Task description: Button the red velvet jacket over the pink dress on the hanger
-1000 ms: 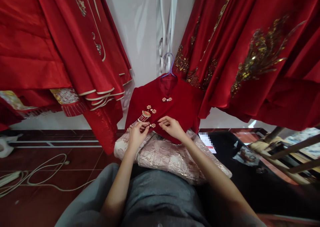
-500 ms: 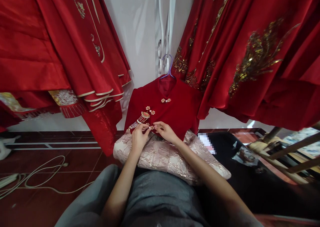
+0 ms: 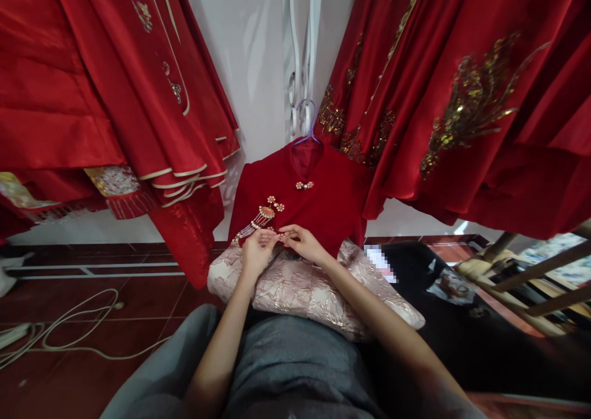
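Note:
A dark red jacket [image 3: 327, 203] hangs on a purple hanger [image 3: 308, 130] in front of me, its lower part lying on a pale pink brocade skirt [image 3: 305, 290] across my lap. It has a pearl knot button [image 3: 305, 185] at the collar and a fan-shaped tassel brooch [image 3: 263, 215] below. My left hand [image 3: 255, 253] and my right hand [image 3: 302, 243] meet at a lower pearl button [image 3: 279, 237] on the jacket's front, fingers pinched on it.
Red embroidered robes [image 3: 138, 99] hang at the left and gold-sequined red gowns [image 3: 462, 99] at the right. White cables [image 3: 69, 327] lie on the dark red tiled floor. A black cloth [image 3: 462, 339] and wooden frame pieces [image 3: 530, 283] are at the right.
My right hand has moved left to meet my left hand at the lower button; the two hands were apart a second ago.

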`<state>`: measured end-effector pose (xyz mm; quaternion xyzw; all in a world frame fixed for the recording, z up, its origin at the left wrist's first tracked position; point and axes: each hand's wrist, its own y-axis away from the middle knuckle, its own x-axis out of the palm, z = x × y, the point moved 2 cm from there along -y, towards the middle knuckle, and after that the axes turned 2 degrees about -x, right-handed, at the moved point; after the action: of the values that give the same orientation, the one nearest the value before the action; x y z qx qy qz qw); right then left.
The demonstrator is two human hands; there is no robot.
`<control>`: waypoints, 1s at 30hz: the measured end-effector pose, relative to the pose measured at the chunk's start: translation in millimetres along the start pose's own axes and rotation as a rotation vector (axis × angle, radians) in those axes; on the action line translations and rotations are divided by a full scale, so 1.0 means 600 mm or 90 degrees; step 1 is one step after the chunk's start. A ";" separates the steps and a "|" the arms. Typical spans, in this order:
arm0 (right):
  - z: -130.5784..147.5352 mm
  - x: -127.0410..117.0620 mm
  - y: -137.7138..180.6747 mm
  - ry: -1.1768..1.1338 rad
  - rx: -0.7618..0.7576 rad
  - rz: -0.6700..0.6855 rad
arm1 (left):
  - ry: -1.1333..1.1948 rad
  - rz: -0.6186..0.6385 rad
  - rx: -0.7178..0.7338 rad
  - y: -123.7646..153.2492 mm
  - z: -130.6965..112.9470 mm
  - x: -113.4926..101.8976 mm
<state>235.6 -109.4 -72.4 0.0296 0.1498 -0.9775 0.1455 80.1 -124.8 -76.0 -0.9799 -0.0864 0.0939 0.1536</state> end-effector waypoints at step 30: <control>0.075 -0.030 0.015 0.271 -0.171 -0.130 | 0.435 0.006 -0.219 -0.099 -0.070 0.048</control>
<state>255.0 -126.1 -30.0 0.1996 0.3078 -0.9302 0.0139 108.4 -75.4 -22.2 -0.9665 -0.0405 -0.2533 0.0065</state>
